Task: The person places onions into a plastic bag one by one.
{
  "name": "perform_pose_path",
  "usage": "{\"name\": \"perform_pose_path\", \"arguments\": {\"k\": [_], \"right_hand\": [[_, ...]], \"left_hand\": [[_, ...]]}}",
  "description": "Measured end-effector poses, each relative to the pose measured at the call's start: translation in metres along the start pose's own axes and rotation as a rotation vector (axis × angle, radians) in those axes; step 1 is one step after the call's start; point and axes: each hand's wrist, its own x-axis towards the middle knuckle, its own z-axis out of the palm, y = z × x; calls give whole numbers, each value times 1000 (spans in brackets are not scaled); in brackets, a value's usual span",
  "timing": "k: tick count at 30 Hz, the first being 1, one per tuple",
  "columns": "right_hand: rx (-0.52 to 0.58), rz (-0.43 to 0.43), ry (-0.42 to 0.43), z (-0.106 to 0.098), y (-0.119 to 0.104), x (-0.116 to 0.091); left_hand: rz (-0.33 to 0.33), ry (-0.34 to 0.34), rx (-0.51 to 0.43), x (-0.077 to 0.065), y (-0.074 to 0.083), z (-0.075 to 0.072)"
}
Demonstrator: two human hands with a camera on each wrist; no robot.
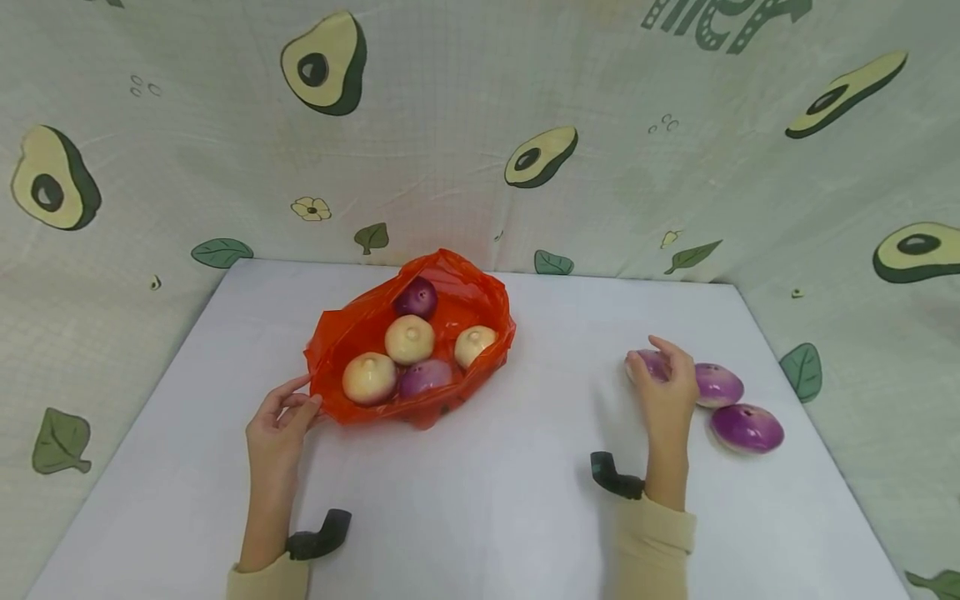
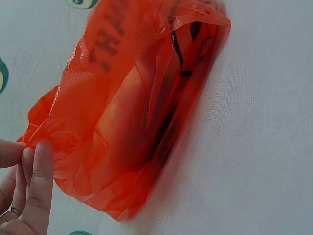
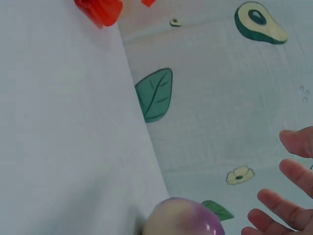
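With thumb and fingers, my left hand [image 1: 281, 421] pinches the near left rim of a thin red plastic bag [image 1: 442, 408]. Inside the gaping bag lie several onions, among them a pale onion [image 1: 370, 378] and a dark purple onion [image 1: 416, 298]. Dark lettering shows on the bag's side in the left wrist view, where the left fingers [image 2: 41, 176] meet its edge. On the right, my right hand [image 1: 667, 392] hovers by a purple-and-white onion [image 1: 654, 365], thumb and fingers spread. That onion [image 3: 183, 218] appears apart from the fingers [image 3: 283, 208] in the right wrist view.
Two more purple onions, one behind [image 1: 718, 385] and one nearer [image 1: 747, 428], sit right of my right hand. Everything rests on a white table [image 1: 480, 508]. A cloth printed with avocados and leaves [image 1: 450, 192] hangs along its back and sides.
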Motion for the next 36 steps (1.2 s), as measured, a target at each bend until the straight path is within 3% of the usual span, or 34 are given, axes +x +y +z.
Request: {"name": "perform_pose_path", "arguments": {"k": [6, 10, 13, 20, 26, 30, 36], "right_hand": [[-45, 17, 45, -8, 14, 5], [-68, 25, 63, -11, 23, 8], [-81, 31, 67, -12, 29, 9], [-125, 55, 70, -14, 36, 11], [-135, 73, 80, -14, 41, 13], [-135, 80, 83, -13, 42, 13], [-101, 186, 31, -14, 45, 12]], "left_hand": [[23, 17, -31, 24, -39, -6], [16, 24, -40, 31, -48, -7], [-3, 21, -25, 24, -36, -4], [15, 17, -21, 20, -31, -4], [-27, 38, 7, -5, 10, 4], [-76, 43, -18, -6, 15, 5], [-85, 39, -23, -4, 15, 5]]}}
